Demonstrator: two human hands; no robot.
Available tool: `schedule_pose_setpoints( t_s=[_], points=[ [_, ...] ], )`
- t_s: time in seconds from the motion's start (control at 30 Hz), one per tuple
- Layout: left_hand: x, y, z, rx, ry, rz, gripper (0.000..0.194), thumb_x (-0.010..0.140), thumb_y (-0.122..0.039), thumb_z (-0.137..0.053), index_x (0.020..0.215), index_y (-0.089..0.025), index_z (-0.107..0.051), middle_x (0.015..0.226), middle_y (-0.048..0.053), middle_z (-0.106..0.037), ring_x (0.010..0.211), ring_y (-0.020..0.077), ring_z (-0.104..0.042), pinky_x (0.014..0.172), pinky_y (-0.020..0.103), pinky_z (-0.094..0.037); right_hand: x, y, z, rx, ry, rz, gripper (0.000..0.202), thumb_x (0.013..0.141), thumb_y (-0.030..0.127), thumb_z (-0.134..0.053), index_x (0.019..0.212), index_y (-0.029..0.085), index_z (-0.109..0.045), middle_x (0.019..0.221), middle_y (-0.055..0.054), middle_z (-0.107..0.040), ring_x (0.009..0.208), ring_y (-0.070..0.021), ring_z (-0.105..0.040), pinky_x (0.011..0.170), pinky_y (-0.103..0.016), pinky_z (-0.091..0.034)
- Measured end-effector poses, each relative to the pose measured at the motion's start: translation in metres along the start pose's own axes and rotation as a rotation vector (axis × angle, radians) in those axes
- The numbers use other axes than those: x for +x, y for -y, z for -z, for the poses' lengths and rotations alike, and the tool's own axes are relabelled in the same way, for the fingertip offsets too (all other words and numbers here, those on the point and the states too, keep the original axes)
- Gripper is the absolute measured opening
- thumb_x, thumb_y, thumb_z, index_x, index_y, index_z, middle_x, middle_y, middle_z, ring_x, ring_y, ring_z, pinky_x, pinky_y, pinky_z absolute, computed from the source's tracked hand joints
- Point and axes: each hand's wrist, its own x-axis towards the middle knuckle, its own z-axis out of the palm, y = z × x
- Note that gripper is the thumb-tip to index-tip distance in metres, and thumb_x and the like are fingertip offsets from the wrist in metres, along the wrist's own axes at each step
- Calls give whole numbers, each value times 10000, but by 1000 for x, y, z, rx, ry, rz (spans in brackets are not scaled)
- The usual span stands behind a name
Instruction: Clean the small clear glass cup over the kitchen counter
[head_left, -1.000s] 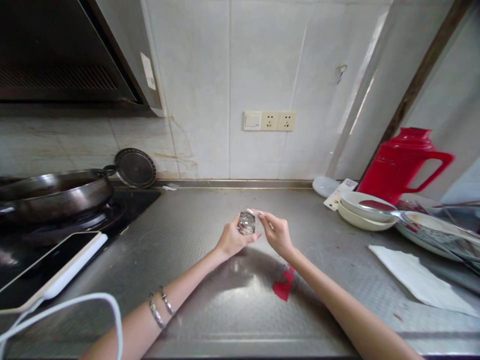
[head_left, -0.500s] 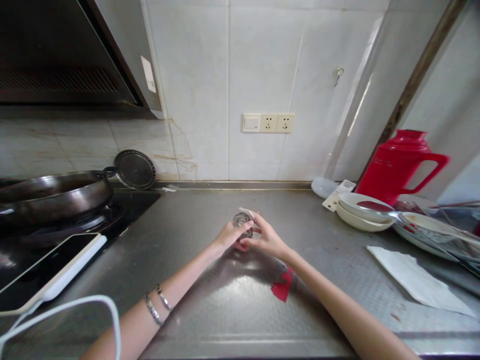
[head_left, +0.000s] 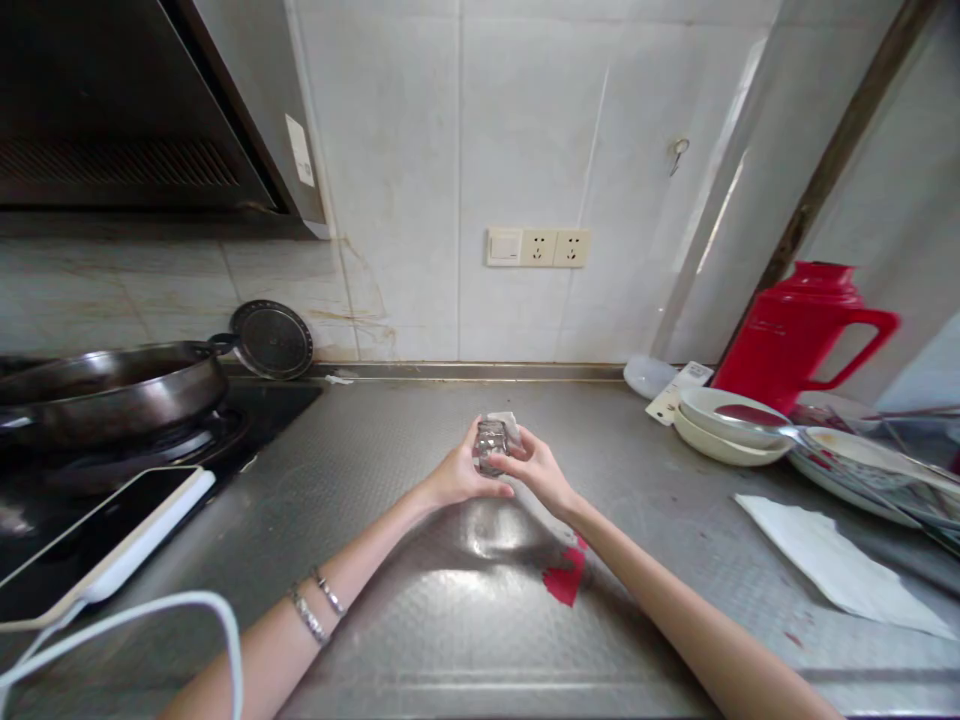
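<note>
A small clear glass jar [head_left: 491,447] is upright between my two hands, above the middle of the steel counter. My left hand [head_left: 460,478] closes around its left side, with the thumb stretched below the front. On the other side, my right hand [head_left: 541,472] grips the jar with its thumb across the glass. A white piece of tissue [head_left: 505,422] sticks up by the jar's rim, at my right fingers. Part of those fingers is hidden behind the jar.
Left, a metal pan [head_left: 120,390] sits on the stove beside a phone [head_left: 105,540] with a white cable [head_left: 172,600]. Right are stacked bowls [head_left: 731,430], a red thermos [head_left: 799,335] and a paper towel [head_left: 832,565]. A red patch [head_left: 564,575] marks the counter.
The jar has turned from tilted to more upright, so its side now shows. My left thumb has moved down off it, and the tissue shows more at the rim.
</note>
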Motion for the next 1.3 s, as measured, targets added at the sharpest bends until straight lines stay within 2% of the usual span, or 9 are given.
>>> schedule_pose_setpoints(
  t_s=[0.1, 0.27, 0.43, 0.67, 0.87, 1.0, 1.17, 1.23, 1.3],
  points=[
    [-3, 2, -8, 62, -84, -57, 943, 559, -214, -840, 1351, -208, -327, 1212, 128, -609, 1093, 237, -601, 963, 385, -448, -1, -4, -4, -54, 7, 31, 485, 706, 304, -744, 1145, 192, -570, 1110, -95, -678, 966, -226, -680, 856, -377, -558],
    [-6, 2, -10, 147, -220, -21, 724, 609, -230, -791, 1237, -161, -436, 1094, 106, -661, 970, 209, -648, 873, 334, -493, -1, -16, -4, -176, -2, 103, 508, 744, 331, -717, 1207, 219, -542, 1182, -91, -640, 1016, -211, -658, 862, -353, -555],
    [-7, 2, -11, 250, -280, -38, 733, 608, -274, -788, 1238, -167, -429, 1112, 94, -651, 967, 199, -637, 867, 318, -487, -2, -13, 3, -371, -35, 171, 375, 904, 393, -514, 1243, 235, -544, 1234, -74, -619, 1123, -211, -594, 952, -392, -500],
    [-11, -2, -20, 313, -277, -45, 801, 582, -180, -753, 1283, -179, -364, 1165, 90, -622, 1001, 200, -615, 877, 315, -468, 1, -8, 9, -600, -112, 403, 311, 949, 322, -434, 1187, 249, -620, 1158, -64, -678, 1076, -228, -638, 925, -395, -526],
    [-11, 2, -22, 338, -293, -92, 683, 556, -119, -709, 1185, -188, -452, 1195, 94, -596, 1072, 224, -581, 906, 331, -455, -4, 0, 7, -798, 101, 667, 363, 944, 159, -394, 1246, 266, -564, 1251, -61, -624, 1209, -204, -550, 1069, -464, -419],
    [-13, -1, -26, 347, -288, -27, 727, 565, -115, -702, 1227, -187, -409, 1092, 65, -619, 966, 203, -602, 849, 315, -464, 1, -1, 15, -812, 60, 657, 341, 938, 151, -391, 1200, 252, -584, 1168, -54, -670, 1111, -206, -622, 1055, -475, -429],
    [-15, -8, -32, 342, -298, 17, 825, 562, -134, -704, 1300, -163, -338, 1029, 58, -619, 890, 195, -608, 806, 315, -470, 6, -7, 20, -765, -101, 515, 262, 936, 217, -415, 890, 233, -673, 747, 2, -719, 708, -185, -711, 930, -395, -528],
    [-14, -8, -31, 332, -300, 9, 817, 562, -121, -694, 1295, -164, -335, 1034, 63, -617, 913, 202, -607, 815, 320, -470, 5, -7, 18, -758, -115, 526, 260, 937, 216, -409, 943, 239, -668, 770, 1, -722, 717, -181, -710, 940, -389, -523],
    [-13, -7, -30, 332, -304, -11, 792, 554, -92, -680, 1270, -168, -352, 1050, 67, -610, 933, 203, -602, 815, 314, -470, 4, -4, 15, -768, -77, 581, 289, 939, 185, -391, 1081, 252, -634, 935, -16, -728, 857, -187, -707, 1001, -415, -484]
  ],
)
